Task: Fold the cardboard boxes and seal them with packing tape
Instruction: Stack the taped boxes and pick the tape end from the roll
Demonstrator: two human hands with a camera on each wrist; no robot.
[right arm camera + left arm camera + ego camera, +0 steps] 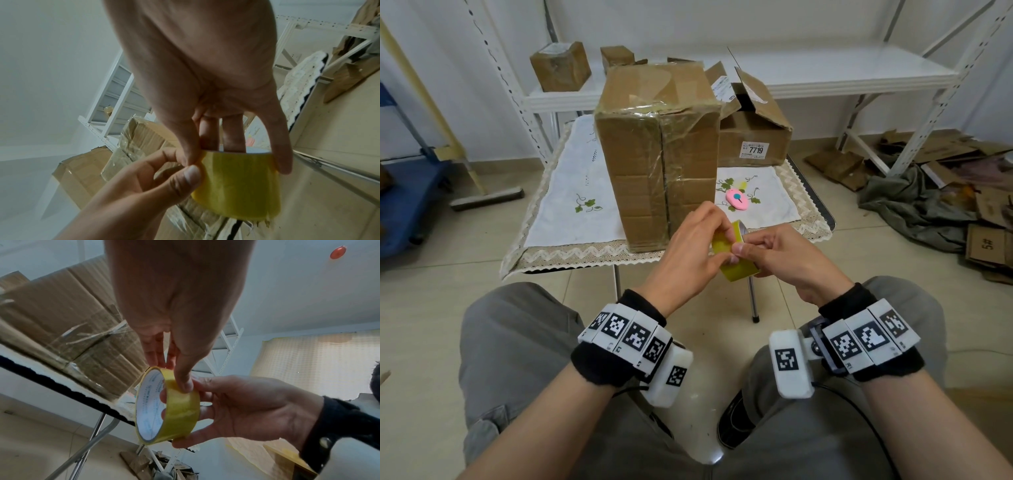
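A yellow packing tape roll is held in both hands above my lap, just in front of the table edge. My right hand grips it with fingers through the core and the thumb outside. My left hand pinches at the roll's outer surface, thumb pressed on the tape. Behind the hands a tall cardboard box stands upright on the table, its seams covered in clear tape. An open cardboard box labelled 7719 sits behind it to the right.
A pink cutter lies on the white embroidered cloth right of the tall box. Small boxes stand on the white shelf behind. Flattened cardboard lies on the floor at right; a broom and blue cart stand at left.
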